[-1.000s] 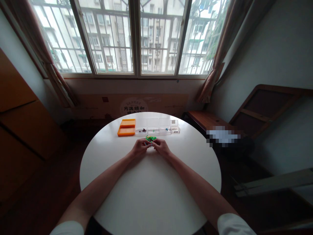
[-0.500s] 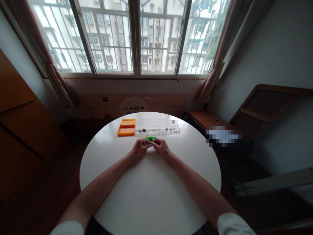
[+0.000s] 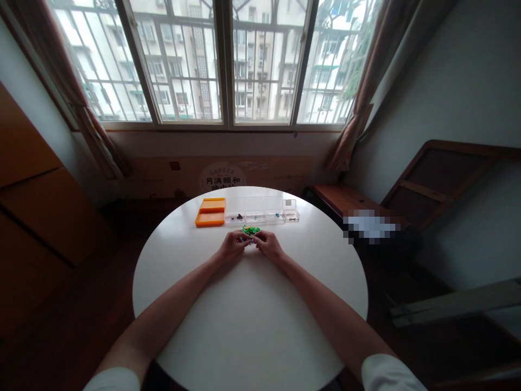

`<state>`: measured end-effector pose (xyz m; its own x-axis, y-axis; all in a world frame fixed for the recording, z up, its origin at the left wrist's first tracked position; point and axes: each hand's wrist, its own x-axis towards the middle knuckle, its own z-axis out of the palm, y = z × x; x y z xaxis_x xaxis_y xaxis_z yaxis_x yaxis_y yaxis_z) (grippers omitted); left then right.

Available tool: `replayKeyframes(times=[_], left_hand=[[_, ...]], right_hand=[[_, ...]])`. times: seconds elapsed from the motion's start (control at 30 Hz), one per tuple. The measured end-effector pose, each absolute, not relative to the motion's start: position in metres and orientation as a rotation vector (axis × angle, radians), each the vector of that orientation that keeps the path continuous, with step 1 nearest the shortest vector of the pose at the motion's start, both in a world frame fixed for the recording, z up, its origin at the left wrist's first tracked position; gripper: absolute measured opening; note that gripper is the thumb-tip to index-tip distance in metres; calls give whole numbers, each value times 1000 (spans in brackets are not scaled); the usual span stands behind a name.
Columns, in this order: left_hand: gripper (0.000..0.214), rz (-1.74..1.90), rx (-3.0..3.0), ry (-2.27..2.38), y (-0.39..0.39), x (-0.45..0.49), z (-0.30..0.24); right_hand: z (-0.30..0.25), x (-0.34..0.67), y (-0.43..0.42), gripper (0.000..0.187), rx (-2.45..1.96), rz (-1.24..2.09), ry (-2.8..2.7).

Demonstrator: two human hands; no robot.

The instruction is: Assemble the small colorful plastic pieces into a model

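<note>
Both my hands rest on the round white table (image 3: 252, 315), fingertips meeting at a small pile of green and blue pieces (image 3: 251, 231). My left hand (image 3: 233, 245) has its fingers curled and pinched at the pile's left edge. My right hand (image 3: 268, 245) is curled the same way at the right edge. What each pinch holds is too small to make out. Just beyond the pile stands a row of clear compartment boxes (image 3: 262, 210) with a few small dark and blue pieces inside.
An orange tray (image 3: 210, 212) lies left of the clear boxes. A window with bars fills the far wall, curtains at both sides. A wooden bench and frame (image 3: 407, 184) stand to the right, wooden furniture (image 3: 36, 212) to the left.
</note>
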<state>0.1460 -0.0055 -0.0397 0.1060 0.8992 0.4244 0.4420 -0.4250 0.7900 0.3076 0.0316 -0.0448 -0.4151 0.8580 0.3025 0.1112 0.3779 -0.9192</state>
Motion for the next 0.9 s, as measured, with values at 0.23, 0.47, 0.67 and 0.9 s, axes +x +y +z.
replayKeyframes(times=[0.23, 0.47, 0.67, 0.9], left_hand=[[23, 1288, 1913, 1292, -5, 146, -40], [25, 1309, 1836, 1267, -4, 145, -42], [24, 1310, 1815, 1286, -3, 145, -43], [28, 1310, 1835, 1301, -2, 144, -43]], right_hand=[[-44, 308, 31, 26, -851, 1120, -1782], [-41, 308, 29, 24, -837, 1116, -1765], [-40, 308, 27, 23, -823, 1123, -1781], [-41, 309, 28, 22, -825, 1136, -1788]])
